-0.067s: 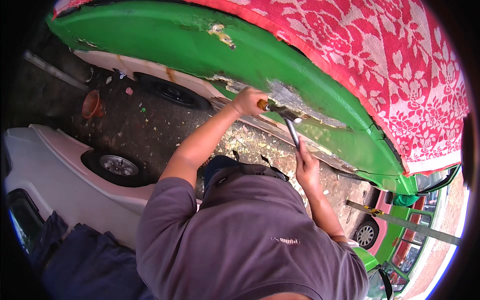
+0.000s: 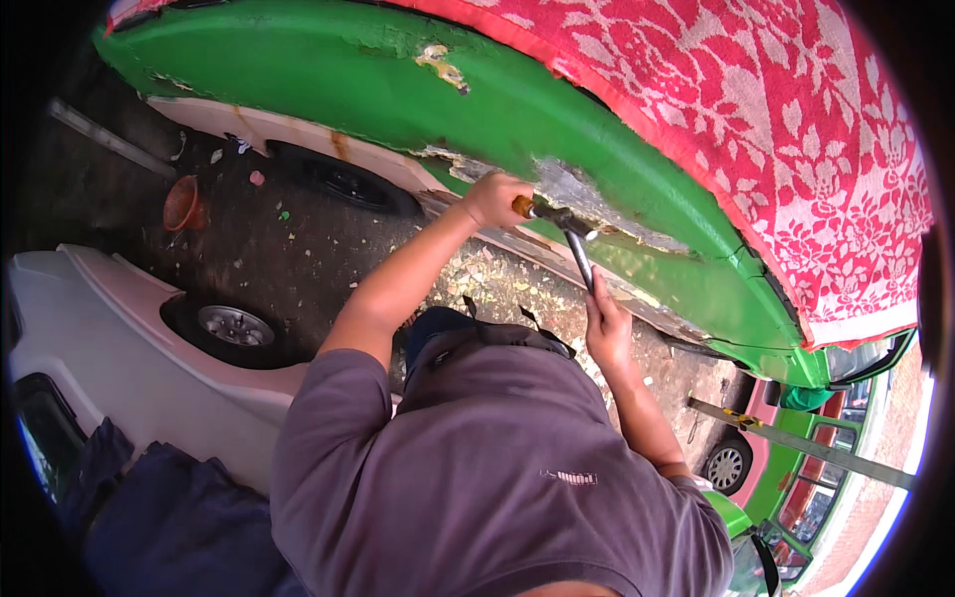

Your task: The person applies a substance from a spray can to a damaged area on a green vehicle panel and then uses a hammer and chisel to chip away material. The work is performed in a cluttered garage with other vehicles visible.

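My left hand (image 2: 495, 200) is closed round a tool with an amber handle (image 2: 522, 207), against the lower side of a green vehicle body panel (image 2: 328, 80). The tool's working end is hidden behind the hand and panel. My right hand (image 2: 609, 330) grips a hammer (image 2: 578, 257) by its dark grip. The hammer's metal head is right beside the butt of the amber handle; whether they touch I cannot tell. Around my hands the paint is broken, and a grey scraped patch (image 2: 577, 189) shows along the panel.
A red-and-white floral cloth (image 2: 736, 129) covers the vehicle's upper part. Behind me stands a pale pink and grey car (image 2: 129, 338) with dark cloth (image 2: 189, 517) on it. Paint chips (image 2: 487, 279) litter the ground. An orange-brown bucket (image 2: 182, 206) lies at left; a metal bar (image 2: 806, 446) crosses at right.
The hammer head, slightly blurred before, now shows more sharply and a little farther left, nearer the amber handle. My right hand has shifted slightly with it; my left hand stays in place.
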Demonstrator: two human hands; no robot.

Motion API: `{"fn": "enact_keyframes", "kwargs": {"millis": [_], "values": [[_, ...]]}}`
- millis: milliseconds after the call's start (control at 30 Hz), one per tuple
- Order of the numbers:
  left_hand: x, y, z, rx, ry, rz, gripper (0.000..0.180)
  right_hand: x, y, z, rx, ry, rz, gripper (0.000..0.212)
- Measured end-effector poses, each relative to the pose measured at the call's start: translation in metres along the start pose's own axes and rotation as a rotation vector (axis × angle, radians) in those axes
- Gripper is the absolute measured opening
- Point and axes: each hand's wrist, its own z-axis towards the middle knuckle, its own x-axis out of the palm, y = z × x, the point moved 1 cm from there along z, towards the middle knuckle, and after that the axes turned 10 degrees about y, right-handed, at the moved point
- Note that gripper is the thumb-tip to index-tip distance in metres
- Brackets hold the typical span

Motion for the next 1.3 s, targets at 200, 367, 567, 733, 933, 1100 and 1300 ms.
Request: {"fn": "enact_keyframes", "kwargs": {"millis": [200,367,567,733,933,1100,1300], "values": [[0.0,0.012,0.002,-0.02,0.0,0.006,0.025,0.006,-0.005,0.019,-0.025,-0.028,-0.017,0.048],[-0.01,0.025,-0.009,-0.082,-0.024,0.013,0.027,-0.005,0.002,0.018,0.036,0.001,0.07,0.046],[-0.006,0.012,-0.005,-0.068,0.052,0.062,0.023,-0.004,0.007,0.031,0.102,0.082,0.046,0.044],[-0.001,0.017,-0.008,-0.045,0.051,0.033,0.021,-0.017,0.001,0.032,0.157,-0.001,0.163,0.046],[0.003,0.009,-0.001,0.02,0.114,0.048,0.019,-0.021,0.0,0.04,0.243,0.052,0.21,0.044],[0.005,0.013,0.002,0.016,0.1,0.043,0.022,-0.027,0.006,0.038,0.284,0.115,0.169,0.045],[-0.004,0.012,0.007,0.02,0.06,0.03,0.021,-0.017,-0.006,0.023,0.122,0.078,0.017,0.048]]}}
